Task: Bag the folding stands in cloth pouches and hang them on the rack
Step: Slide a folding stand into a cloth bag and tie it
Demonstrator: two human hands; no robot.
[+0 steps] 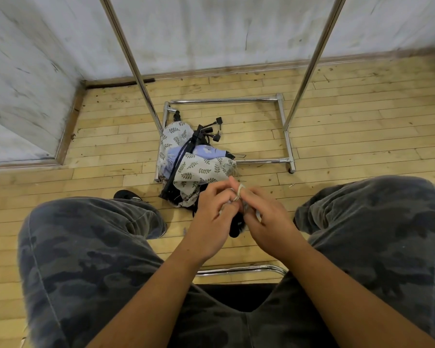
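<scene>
Meeting between the knees, left hand and right hand, fingers curled and pinching a white cord, pouches and black stands heaped on the floor against the rack.

Leaf-print grey pouch, lavender pouch, camouflage trousers

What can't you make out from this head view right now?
Head view:
1. What the left hand and right hand hold: their fingers cover it; only a pale cord shows.
2. Top bar of the rack: cut off by the top edge.
3. Count of stands on the floor: cloth pouches overlap them.
</scene>
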